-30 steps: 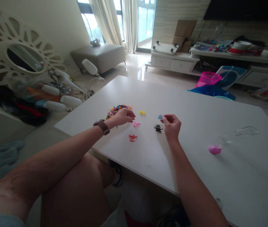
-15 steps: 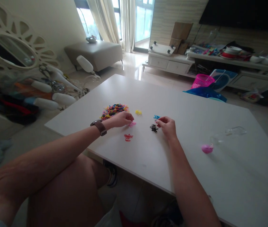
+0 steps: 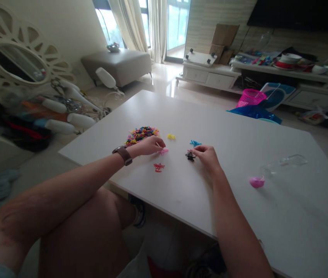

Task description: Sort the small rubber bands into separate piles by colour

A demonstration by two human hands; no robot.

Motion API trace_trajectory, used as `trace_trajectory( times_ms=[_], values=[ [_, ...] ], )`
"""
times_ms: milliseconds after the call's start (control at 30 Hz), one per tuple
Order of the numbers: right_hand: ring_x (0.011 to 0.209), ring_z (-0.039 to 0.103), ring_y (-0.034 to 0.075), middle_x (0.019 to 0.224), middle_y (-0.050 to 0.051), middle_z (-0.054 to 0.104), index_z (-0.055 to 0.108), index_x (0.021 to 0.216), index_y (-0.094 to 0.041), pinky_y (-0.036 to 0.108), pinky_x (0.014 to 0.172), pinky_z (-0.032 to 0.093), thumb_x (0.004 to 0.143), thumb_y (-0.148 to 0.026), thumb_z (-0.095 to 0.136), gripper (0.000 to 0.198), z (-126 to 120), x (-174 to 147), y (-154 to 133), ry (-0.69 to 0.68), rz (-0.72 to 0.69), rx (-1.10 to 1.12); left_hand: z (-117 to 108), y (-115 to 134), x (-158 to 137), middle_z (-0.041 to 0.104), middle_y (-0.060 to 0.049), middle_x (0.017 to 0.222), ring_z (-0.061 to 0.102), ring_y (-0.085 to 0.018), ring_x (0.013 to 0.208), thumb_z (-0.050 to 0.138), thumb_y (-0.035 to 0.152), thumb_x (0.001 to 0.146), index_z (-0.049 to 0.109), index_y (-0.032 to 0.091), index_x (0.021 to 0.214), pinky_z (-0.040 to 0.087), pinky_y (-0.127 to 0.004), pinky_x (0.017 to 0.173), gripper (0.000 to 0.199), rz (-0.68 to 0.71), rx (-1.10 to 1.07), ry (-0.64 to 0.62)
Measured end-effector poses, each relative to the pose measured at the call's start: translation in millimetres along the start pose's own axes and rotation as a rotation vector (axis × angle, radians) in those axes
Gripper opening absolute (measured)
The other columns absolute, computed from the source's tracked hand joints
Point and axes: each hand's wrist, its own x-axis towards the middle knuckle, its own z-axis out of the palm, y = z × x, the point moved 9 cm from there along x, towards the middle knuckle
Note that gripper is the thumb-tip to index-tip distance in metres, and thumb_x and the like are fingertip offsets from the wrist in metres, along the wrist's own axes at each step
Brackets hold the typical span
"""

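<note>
A mixed heap of small coloured rubber bands (image 3: 141, 134) lies at the left of the white table (image 3: 175, 193). My left hand (image 3: 151, 145) is beside it, fingers curled together over a small pile of pink bands (image 3: 164, 152); what they grip, if anything, is hidden. My right hand (image 3: 207, 157) is pinched at the pile of black bands (image 3: 190, 156), its fingertips over the pile's upper edge; anything between them is too small to make out. Blue bands (image 3: 195, 143) lie just beyond that hand. Yellow bands (image 3: 171, 136) and red bands (image 3: 158, 167) form separate little piles.
On the table's right are a pink balloon-like object (image 3: 257, 182) and a clear glass or plastic bottle (image 3: 285, 165) on its side. Past the far edge stand a pink basket (image 3: 250, 98) and a blue plastic bag (image 3: 255, 112). White lamp parts (image 3: 81, 120) crowd the left side.
My right hand has come slightly down from beside the blue bands to the black pile. My left hand stays at the pink bands. The view has shifted a little.
</note>
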Motion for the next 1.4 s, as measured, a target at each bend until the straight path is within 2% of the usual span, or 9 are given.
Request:
trace_trajectory(
  times_ms=[133,400,700,900,1067,1267,1400],
  values=[
    [0.058,0.059,0.017,0.067,0.004,0.072,0.078,0.073,-0.019,0.031,0.058,0.041,0.065,-0.046,0.081,0.029,-0.7,1.3,3.6,-0.003,0.005,-0.048,0.0,2.7,-1.2,0.075,-0.007,0.085,0.067,-0.019,0.075,0.074,0.035,0.070,0.079,0.016,0.087,0.048,-0.026,0.065,0.026,-0.009,0.029,-0.002],
    [0.069,0.066,0.022,0.072,0.006,0.076,0.080,0.072,-0.019,0.032,0.066,0.045,0.070,-0.048,0.076,0.029,-0.9,-3.5,-6.3,0.001,-0.019,-0.095,-0.5,4.5,-2.2,0.076,-0.008,0.091,0.065,-0.019,0.077,0.070,0.036,0.073,0.079,0.016,0.092,0.047,-0.026,0.067,0.029,-0.007,0.085,-0.006],
    [0.062,0.059,0.018,0.066,0.004,0.070,0.078,0.073,-0.018,0.034,0.065,0.044,0.066,-0.046,0.079,0.029,-3.0,0.9,0.3,0.006,0.025,0.063,1.4,5.9,-1.5,0.076,-0.007,0.091,0.066,-0.019,0.078,0.069,0.039,0.075,0.079,0.017,0.094,0.048,-0.027,0.068,0.031,0.025,0.108,-0.030],
    [0.076,0.066,0.020,0.080,0.007,0.076,0.075,0.072,-0.020,0.034,0.071,0.050,0.068,-0.042,0.079,0.023,-3.6,-0.2,-3.3,0.021,0.020,0.162,1.1,9.6,-3.3,0.076,-0.008,0.095,0.067,-0.019,0.080,0.066,0.034,0.077,0.078,0.016,0.095,0.050,-0.027,0.069,0.028,0.027,0.136,-0.022],
    [0.074,0.069,0.018,0.086,0.007,0.078,0.075,0.074,-0.020,0.033,0.074,0.056,0.066,-0.045,0.085,0.029,10.3,-2.6,-7.1,-0.053,0.048,0.409,-4.9,36.0,-7.7,0.076,-0.010,0.094,0.068,-0.019,0.085,0.069,0.032,0.080,0.076,0.013,0.092,0.053,-0.027,0.073,0.024,0.150,0.109,0.078],
    [0.070,0.069,0.015,0.081,0.004,0.077,0.075,0.077,-0.021,0.029,0.070,0.056,0.064,-0.048,0.089,0.033,43.3,-16.0,-23.4,-0.208,0.067,0.580,23.6,79.6,-17.9,0.077,-0.010,0.093,0.070,-0.016,0.079,0.078,0.033,0.078,0.073,0.013,0.108,0.055,-0.026,0.070,0.036,0.308,-0.126,0.007],
    [0.066,0.067,0.014,0.070,0.002,0.073,0.074,0.075,-0.020,0.029,0.069,0.055,0.063,-0.049,0.090,0.035,56.4,-24.6,-34.2,-0.287,0.056,0.583,34.4,88.4,-16.0,0.075,-0.006,0.077,0.068,-0.015,0.071,0.077,0.029,0.080,0.077,0.013,0.089,0.051,-0.023,0.063,0.018,0.323,-0.141,-0.005]
  ],
)
